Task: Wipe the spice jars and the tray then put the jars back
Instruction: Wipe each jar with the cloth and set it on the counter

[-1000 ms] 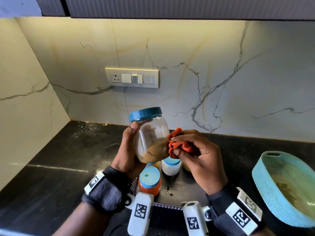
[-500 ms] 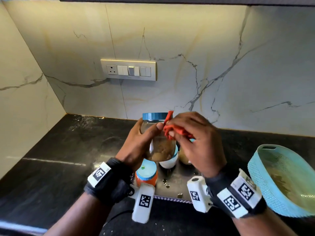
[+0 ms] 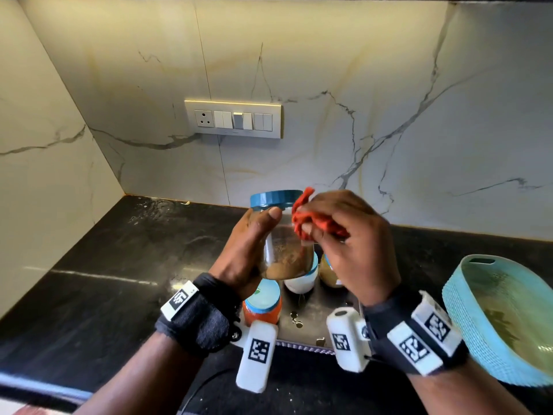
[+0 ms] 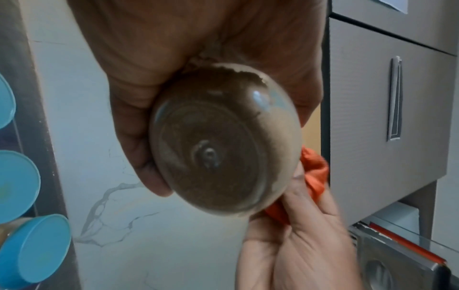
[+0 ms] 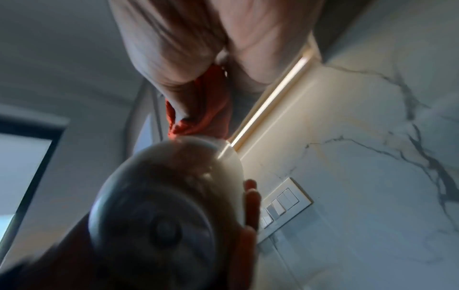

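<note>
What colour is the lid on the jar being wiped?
Blue. The lid of the held jar shows best in the head view.

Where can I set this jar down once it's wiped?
Bare dark counter lies left of the left hand, toward the corner. Below the held jar it is crowded: three jars; the blue basket sits right.

Dark fabric wristbands (image 3: pixel 196 320) are worn on both bare forearms. White blocks (image 3: pixel 422 345) printed with black square-patterned markers are fixed to each band. A white camera pod (image 3: pixel 256 356), likewise marked, is mounted under each wrist.
</note>
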`<state>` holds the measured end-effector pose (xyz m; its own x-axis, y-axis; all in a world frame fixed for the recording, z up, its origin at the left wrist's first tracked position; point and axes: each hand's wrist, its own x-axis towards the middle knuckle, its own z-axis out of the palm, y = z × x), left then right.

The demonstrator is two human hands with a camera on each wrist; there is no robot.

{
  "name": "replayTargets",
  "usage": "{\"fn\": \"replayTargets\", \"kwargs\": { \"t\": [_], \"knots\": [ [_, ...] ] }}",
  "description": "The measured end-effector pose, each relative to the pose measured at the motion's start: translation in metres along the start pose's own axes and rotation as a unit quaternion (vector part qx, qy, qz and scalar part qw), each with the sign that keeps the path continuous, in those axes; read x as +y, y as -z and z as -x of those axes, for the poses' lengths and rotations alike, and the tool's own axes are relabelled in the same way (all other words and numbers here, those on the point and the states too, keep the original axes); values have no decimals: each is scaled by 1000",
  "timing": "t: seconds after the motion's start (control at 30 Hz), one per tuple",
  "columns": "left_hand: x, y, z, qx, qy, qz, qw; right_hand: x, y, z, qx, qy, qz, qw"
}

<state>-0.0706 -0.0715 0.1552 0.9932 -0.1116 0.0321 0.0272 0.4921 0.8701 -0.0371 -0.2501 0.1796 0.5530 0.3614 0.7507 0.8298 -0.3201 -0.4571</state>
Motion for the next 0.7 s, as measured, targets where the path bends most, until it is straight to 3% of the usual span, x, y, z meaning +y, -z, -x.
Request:
{"fn": "replayTargets", "kwargs": {
  "t": [0.1,0.33,0.6,0.7],
  "knots": [
    [1,1,-1,11,-3,-7,1000,1,-1,-11,20,-43,-52,998],
    [2,17,1,31,-19,50,998,-10,-14,33,-39,37,30,998],
    [16,19,-1,62,-40,-125,989,-11,-22,39,-81,118,158,977],
    [17,16,-3,86,-42,-115,989,-13,-23,37,-55,80,98,990]
  ]
}}
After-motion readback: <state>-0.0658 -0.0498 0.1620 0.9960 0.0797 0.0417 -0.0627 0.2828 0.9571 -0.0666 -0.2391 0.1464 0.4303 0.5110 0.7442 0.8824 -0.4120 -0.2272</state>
